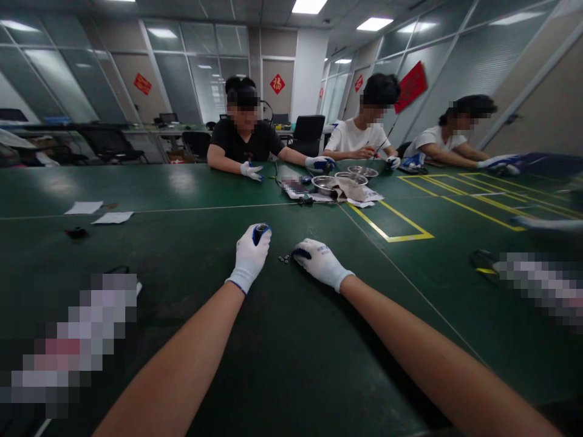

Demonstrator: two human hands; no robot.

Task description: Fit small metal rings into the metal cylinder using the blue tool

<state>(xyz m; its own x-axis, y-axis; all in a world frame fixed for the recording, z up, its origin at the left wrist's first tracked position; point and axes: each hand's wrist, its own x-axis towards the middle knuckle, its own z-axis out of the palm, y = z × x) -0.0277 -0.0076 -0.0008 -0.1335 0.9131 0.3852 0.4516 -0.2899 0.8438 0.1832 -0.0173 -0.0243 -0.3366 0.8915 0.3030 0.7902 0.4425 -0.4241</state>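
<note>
Several small metal pieces (286,260) lie on the green table (273,346) between the left hand (250,258) and the right hand (319,260).
Left hand, gloved: fingers closed around a dark cylinder (261,232), its round end showing at the top of the grip. Right hand, gloved: low at the tabletop, palm down, fingers curled partway, just beside the pieces; fingertips obscured, so whether it grips anything cannot be determined. Beyond the right hand, metal bowls (323,184) and a grey cloth (350,189); beyond and to its right, a yellow outline (410,237) on the tabletop. Well left of the left hand, two white papers (112,217) and a small black object (76,232).
</note>
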